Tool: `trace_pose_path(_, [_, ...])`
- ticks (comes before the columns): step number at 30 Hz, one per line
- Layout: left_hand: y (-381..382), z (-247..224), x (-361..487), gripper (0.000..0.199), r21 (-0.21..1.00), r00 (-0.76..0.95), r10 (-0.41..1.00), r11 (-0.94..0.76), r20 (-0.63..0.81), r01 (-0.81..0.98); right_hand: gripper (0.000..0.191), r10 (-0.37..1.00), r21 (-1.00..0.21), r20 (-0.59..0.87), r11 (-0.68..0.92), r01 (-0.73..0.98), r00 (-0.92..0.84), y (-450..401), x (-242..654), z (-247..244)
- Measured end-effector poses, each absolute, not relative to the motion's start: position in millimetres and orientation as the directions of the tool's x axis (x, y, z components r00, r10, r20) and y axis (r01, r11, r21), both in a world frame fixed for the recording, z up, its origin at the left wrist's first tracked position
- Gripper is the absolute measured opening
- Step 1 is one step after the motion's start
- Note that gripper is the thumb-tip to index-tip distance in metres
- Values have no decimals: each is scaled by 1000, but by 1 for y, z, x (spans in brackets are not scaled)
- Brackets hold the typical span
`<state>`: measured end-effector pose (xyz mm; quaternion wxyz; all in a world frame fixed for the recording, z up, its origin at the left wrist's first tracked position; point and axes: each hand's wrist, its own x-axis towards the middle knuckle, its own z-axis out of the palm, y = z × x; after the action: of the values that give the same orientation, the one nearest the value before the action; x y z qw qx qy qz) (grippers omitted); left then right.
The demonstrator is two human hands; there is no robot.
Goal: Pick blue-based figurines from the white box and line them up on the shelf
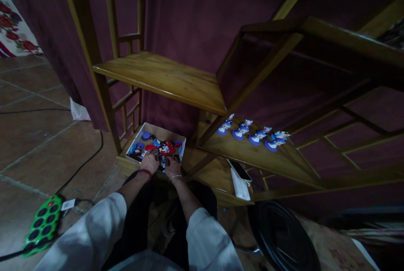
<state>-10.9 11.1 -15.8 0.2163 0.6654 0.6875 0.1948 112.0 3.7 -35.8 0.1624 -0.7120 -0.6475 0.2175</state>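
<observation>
A shallow white box (182, 141) sits on the low wooden shelf, filled with small figurines (164, 148) in red, blue and black, along with round blue and purple pieces. My left hand (150, 161), with a red bead bracelet at the wrist, reaches over the box's near edge among the figurines. Just to its right is my right hand (172, 166), wearing a silver bracelet, also at the near side of the box. The fingers of both hands point down into the pieces, and their tips are too dark and small to make out.
Several white-and-blue figurines (258, 135) on purple bases stand in a row on the right shelf (221, 147). A phone (240, 171) and a white object (240, 187) lie below. An upper shelf board (167, 78) overhangs the box. A green power strip (44, 224) is at the floor's left; a black round stool (284, 237) is lower right.
</observation>
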Motion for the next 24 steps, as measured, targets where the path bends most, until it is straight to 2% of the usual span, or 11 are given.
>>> trace_pose_path(6, [34, -19, -13, 55, 537, 8, 998, 23, -56, 844, 31, 996, -536, -74, -80, 840, 48, 5, 114, -43])
trace_pose_path(10, [54, -21, -18, 63, 507, 83, 984, 8, -157, 862, 28, 998, -550, -12, -56, 833, 60, 2, 112, -45])
trace_pose_path(14, [69, -20, -21, 64, 457, 151, 953, -15, -262, 889, 27, 997, -567, -1, -68, 821, 82, 1, 111, -44])
trace_pose_path(20, [76, -15, -21, 55, 405, 167, 953, -53, -252, 913, 28, 997, -580, -9, -72, 811, 82, 1, 112, -45])
trace_pose_path(24, [74, -14, -22, 48, 406, 119, 962, -10, -246, 914, 27, 996, -578, -19, -83, 812, 89, 1, 113, -44])
